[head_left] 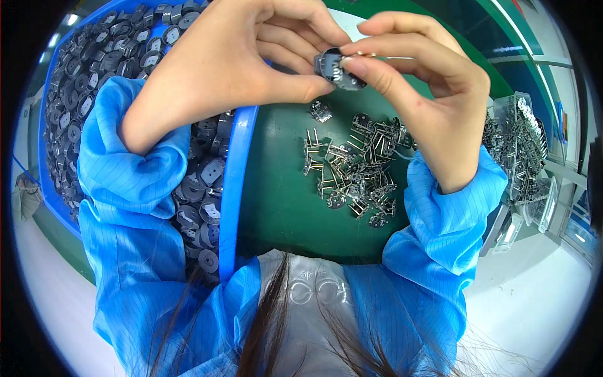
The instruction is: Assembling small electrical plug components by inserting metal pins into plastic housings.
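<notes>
Between my hands, near the top of the view, is a dark grey round plastic housing (325,65). My left hand (239,63) grips it from the left, thumb below and fingers curled behind. My right hand (433,78) pinches a small metal-pinned part (399,58) against the housing's right side; its long thin pins point to the right. My fingertips partly cover where the two pieces meet, so I cannot tell how they are seated. Below the hands, a loose pile of similar pinned parts (361,166) lies on the green work surface (276,182).
To the left stands a large blue bin (237,182) full of dark grey round housings (204,169), its right wall bordering the green surface. At the right, a clear plastic box (521,103) holds many pinned metal parts. One single part (320,111) lies apart from the pile.
</notes>
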Motion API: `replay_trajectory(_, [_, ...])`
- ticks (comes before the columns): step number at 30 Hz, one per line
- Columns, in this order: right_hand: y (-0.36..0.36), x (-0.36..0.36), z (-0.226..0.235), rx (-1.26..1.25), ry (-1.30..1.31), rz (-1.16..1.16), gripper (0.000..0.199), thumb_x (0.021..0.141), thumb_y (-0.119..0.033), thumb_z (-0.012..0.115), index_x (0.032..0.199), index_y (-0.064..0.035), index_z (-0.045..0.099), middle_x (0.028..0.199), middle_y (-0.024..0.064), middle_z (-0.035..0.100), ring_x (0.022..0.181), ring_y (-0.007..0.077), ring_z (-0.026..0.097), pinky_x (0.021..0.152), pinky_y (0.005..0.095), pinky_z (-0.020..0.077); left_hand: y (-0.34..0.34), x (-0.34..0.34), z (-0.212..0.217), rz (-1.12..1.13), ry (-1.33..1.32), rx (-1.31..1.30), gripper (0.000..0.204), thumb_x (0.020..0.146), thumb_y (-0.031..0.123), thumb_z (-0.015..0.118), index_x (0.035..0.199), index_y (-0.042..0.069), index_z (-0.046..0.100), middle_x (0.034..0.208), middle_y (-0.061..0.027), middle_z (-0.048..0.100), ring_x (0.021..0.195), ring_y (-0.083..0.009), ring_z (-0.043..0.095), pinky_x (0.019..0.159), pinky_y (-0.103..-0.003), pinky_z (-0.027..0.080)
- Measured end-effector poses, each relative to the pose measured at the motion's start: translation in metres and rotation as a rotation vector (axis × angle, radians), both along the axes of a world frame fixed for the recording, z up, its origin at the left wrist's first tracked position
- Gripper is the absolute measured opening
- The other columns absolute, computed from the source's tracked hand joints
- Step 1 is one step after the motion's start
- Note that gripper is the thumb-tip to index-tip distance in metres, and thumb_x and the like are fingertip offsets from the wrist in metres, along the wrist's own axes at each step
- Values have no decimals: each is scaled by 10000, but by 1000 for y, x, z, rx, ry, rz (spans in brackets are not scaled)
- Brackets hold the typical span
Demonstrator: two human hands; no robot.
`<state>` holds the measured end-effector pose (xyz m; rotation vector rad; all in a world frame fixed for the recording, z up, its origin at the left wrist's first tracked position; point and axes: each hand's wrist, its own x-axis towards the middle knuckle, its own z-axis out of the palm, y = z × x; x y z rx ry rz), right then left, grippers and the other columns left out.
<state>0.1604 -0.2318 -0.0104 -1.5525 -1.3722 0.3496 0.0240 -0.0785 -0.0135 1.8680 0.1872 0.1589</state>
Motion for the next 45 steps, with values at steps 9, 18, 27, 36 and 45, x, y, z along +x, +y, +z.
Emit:
replay_trajectory(9, [3,-8,-4,57,-28,-72,126,744,43,710,866,31,681,901,91,655,826,158,643,726,266,539,-4,-3,6,32,59,-75,325,699,-64,715,1002,-26,604,894,-82,663,833,-143,665,777,-252,540])
replay_trajectory(18, [3,-7,-6,55,-26,-142,113,745,52,706,854,42,680,855,94,654,796,151,641,706,242,525,-7,-1,0,88,7,-74,345,723,-75,715,1047,-52,599,897,-110,663,841,-148,663,786,-253,542])
replay_trajectory(27, [5,6,-7,75,153,-19,131,777,71,670,907,55,660,903,113,660,860,169,635,774,266,515,0,-4,-4,73,-50,-92,329,745,-73,699,1054,-64,588,913,-124,660,873,-168,663,808,-268,544])
replay_trajectory(36, [4,0,1,103,-156,-67,127,730,76,702,850,51,667,863,104,650,808,166,631,718,258,517,-1,-1,-2,3,-53,-85,311,737,-101,683,1029,-59,586,937,-126,652,890,-182,662,812,-285,549])
replay_trajectory(45, [4,-5,3,91,-162,-61,126,717,80,708,832,46,670,857,101,649,786,167,628,707,256,515,-1,-2,-1,12,-69,-85,310,728,-108,689,1017,-61,589,940,-121,651,886,-181,662,807,-280,548])
